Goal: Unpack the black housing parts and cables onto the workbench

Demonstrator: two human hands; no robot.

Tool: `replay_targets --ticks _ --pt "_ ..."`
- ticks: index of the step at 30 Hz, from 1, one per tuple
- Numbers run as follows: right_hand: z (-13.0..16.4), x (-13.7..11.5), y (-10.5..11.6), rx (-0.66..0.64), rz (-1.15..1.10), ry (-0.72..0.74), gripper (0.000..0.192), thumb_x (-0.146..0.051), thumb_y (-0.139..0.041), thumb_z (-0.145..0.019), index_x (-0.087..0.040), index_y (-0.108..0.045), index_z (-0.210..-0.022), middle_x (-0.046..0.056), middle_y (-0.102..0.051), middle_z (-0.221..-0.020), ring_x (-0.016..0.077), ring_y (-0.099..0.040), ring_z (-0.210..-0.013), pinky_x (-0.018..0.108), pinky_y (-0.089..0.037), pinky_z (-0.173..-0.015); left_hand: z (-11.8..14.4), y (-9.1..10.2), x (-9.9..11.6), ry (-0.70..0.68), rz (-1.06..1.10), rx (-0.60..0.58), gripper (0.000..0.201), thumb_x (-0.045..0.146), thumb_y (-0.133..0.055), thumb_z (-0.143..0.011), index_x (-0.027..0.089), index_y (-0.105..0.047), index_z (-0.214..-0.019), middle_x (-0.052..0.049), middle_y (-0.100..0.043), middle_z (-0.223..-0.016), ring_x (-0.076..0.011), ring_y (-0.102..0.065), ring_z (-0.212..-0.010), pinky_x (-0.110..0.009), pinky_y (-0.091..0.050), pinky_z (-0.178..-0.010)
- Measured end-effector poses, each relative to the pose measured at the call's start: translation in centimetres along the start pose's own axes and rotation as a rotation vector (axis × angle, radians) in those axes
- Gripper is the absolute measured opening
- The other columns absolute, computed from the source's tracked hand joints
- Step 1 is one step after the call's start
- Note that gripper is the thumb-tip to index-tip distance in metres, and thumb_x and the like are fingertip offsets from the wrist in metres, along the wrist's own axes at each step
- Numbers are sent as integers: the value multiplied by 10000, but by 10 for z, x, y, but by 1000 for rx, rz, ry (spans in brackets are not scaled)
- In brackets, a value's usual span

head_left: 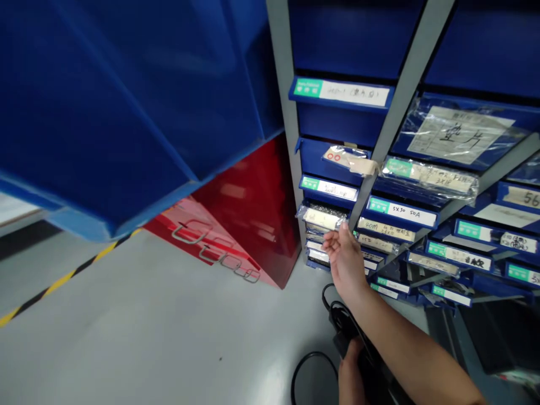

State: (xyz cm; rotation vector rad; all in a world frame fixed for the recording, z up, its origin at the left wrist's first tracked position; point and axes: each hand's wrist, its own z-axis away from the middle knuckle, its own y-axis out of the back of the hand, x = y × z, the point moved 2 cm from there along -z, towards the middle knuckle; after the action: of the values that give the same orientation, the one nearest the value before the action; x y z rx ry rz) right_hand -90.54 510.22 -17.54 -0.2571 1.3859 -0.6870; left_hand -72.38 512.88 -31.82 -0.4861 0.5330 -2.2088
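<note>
My right hand (pixel 346 260) reaches in from the lower right to the lower bins of a rack. Its fingers are loosely bent and a little apart, and I see nothing in them. Just behind the fingertips is a blue bin with a plastic-covered label (pixel 324 218); whether they touch it I cannot tell. Below my right forearm, my left hand (pixel 351 374) is closed around a black object with a black cable (pixel 331 301). The forearm hides much of that object, so its kind does not show.
Blue labelled bins (pixel 400 212) fill the grey-framed rack (pixel 291 112). To its left stands a red cabinet (pixel 248 208) with wire handles. A large blue panel (pixel 126 101) overhangs the upper left. Black cable loops (pixel 295 371) lie near the grey floor (pixel 169 337); yellow-black tape (pixel 63 281) crosses it.
</note>
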Motion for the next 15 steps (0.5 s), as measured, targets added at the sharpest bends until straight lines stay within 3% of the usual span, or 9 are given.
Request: replay_targets --ticks 5,9,12,15 --pt "20 5 17 35 -138 -363 528 -671 -708 -751 -223 -642 -1021 68 -697 -1066 240 -670 -1034 399 -620 -787 4 0 10 -64 4 9 422 424 -767 -661 138 -684 -960 -108 -718 -810 -352 -702 -886 -427 -549 -785" --pt "-2 -16 -2 34 -212 -364 475 -548 -731 -784 -265 -615 -1147 22 -714 -1121 232 -692 -1013 402 -633 -758 9 4 14 -77 -7 61 359 377 -794 -631 138 -680 -874 -102 -694 -748 -354 -699 -860 -416 -545 -777" --pt "-14 -26 -13 101 -173 -393 396 -330 -787 -726 -238 -631 -1079 12 -736 -1067 221 -706 -954 346 -633 -700 28 5 16 -48 -16 109 321 348 -806 -612 138 -677 -818 -116 -706 -795 -361 -697 -875 -410 -545 -788" --pt "-10 -28 -11 129 -83 -395 383 -192 -807 -628 -222 -628 -966 0 -746 -965 208 -710 -898 308 -625 -674 63 -1 18 15 -10 115 336 386 -805 -603 135 -679 -787 -127 -709 -776 -378 -698 -863 -426 -554 -772"
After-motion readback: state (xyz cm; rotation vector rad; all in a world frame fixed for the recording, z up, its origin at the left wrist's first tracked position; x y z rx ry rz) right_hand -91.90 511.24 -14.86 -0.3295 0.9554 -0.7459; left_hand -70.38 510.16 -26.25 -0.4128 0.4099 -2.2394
